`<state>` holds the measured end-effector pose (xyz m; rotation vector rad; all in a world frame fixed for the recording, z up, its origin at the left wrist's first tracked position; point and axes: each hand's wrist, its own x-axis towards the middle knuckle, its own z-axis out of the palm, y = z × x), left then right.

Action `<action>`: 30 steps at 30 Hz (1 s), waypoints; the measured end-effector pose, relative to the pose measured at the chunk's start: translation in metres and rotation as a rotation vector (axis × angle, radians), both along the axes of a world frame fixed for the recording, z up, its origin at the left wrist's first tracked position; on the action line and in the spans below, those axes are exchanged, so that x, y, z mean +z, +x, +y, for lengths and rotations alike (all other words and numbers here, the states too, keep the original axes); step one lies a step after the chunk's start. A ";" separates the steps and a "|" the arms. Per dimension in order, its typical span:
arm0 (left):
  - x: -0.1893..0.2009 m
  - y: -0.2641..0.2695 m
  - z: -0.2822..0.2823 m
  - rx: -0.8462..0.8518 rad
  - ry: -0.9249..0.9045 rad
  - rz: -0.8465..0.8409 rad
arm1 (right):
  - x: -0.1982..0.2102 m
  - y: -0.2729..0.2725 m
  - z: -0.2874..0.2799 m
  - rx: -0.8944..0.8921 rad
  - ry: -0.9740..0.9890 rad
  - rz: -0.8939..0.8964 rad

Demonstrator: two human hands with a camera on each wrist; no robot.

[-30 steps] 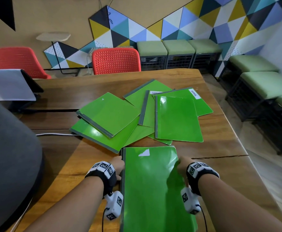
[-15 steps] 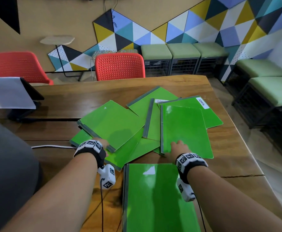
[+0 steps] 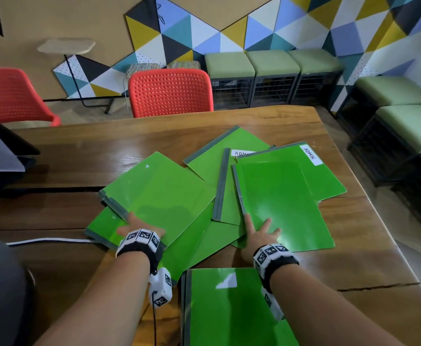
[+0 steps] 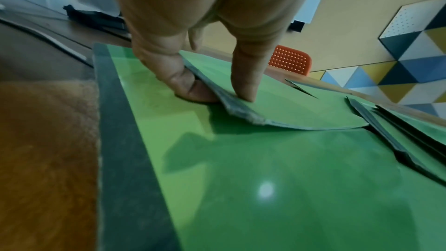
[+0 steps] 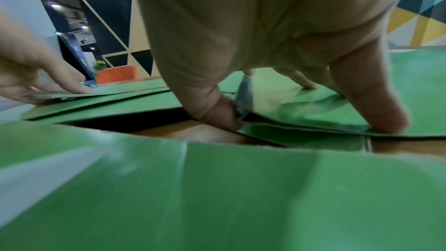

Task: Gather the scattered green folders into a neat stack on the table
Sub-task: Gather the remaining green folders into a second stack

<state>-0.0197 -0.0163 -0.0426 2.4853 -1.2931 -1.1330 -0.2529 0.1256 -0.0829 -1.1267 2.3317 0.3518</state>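
A glossy brown wooden tabletop [image 3: 354,265] fills the room's middle, with two red perforated plastic chairs [image 3: 170,92] behind it, green-cushioned wire-frame stools [image 3: 273,62] along a wall of coloured triangles [image 3: 229,28], and a white cable [image 3: 47,240] trailing in from the left.

Scattered green plastic folders with grey spines [image 3: 249,156] overlap in a loose fan at the centre. The left hand [image 3: 139,226] pinches the near spine edge of the left green folder [image 3: 159,193]: in the left wrist view the thumb [image 4: 185,83] is tucked under the lifted edge and a finger [image 4: 243,75] presses on top. That folder's long axis runs diagonally, away and to the right. The right hand [image 3: 260,232] takes the near left corner of the right green folder [image 3: 284,203], thumb [image 5: 217,114] under the spine end and fingers [image 5: 376,114] spread on the cover; its long axis runs away from the person, tilted slightly left. A squared green stack [image 3: 229,310] lies nearest, pointing straight away.
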 end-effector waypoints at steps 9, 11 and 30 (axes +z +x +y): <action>0.015 0.026 0.010 -0.039 -0.185 0.301 | 0.070 0.026 -0.014 0.113 -0.308 -0.056; 0.019 0.031 0.022 -0.046 -0.186 0.363 | 0.091 0.046 -0.017 0.181 -0.374 -0.125; -0.002 0.096 0.096 0.023 -0.163 0.434 | 0.048 0.110 0.018 0.383 -0.288 -0.240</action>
